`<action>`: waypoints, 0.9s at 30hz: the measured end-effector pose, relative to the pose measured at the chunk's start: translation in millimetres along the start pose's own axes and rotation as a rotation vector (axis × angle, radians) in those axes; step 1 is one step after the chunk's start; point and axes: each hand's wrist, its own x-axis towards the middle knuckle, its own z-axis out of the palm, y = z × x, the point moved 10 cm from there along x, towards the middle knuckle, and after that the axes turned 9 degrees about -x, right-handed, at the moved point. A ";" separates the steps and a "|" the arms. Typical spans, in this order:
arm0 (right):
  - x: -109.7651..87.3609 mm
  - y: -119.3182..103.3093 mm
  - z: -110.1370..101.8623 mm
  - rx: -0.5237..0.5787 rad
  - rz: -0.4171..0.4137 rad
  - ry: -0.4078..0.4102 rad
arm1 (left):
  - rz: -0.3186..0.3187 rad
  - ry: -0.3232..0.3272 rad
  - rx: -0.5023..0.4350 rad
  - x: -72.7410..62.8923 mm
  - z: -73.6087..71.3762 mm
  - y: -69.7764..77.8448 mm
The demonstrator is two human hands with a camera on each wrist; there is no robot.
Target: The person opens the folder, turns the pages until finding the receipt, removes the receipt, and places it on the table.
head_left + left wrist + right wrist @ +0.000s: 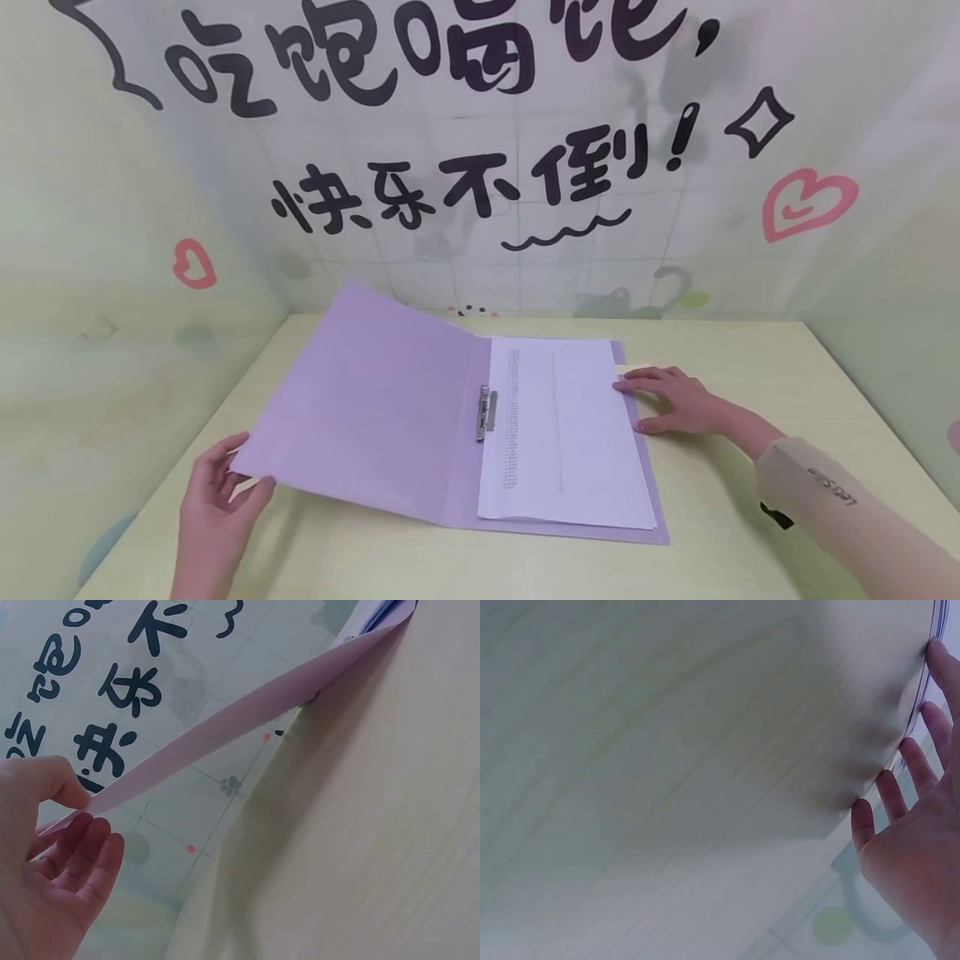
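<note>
**Wide open: a folder held at both edges**

Left hand [213, 508] pinches the lifted cover's corner of the purple folder [375, 417], thumb on top. Right hand [678, 402] lies flat, fingers straight, at the folder's right edge. Inside, printed sheets [562, 433] lie beside a metal clip [486, 413]. Folder rests on the table [750, 517].

An open folder [375, 417] lies mid-frame on the tabletop [750, 517], its cover raised toward the left, a paper sheet [562, 433] on its right half, the clip [486, 413] at centre, and the wall [480, 167] behind.
</note>
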 end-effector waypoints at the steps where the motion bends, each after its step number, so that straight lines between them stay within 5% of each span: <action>1: -0.2 0.5 0.5 0.000 0.002 -0.002 | 0.005 -0.022 0.032 0.4 0.1 -1.0; 8: -0.1 2.1 2.4 0.000 0.005 -0.006 | 0.079 -0.160 0.268 4.2 -6.5 -4.0; 14: 0.8 2.3 4.2 -0.003 -0.005 -0.015 | 0.065 -0.211 0.536 10.6 -22.9 -11.0; 27: 2.1 3.8 3.2 0.002 -0.003 -0.013 | 0.001 -0.310 0.794 19.2 -30.8 -36.4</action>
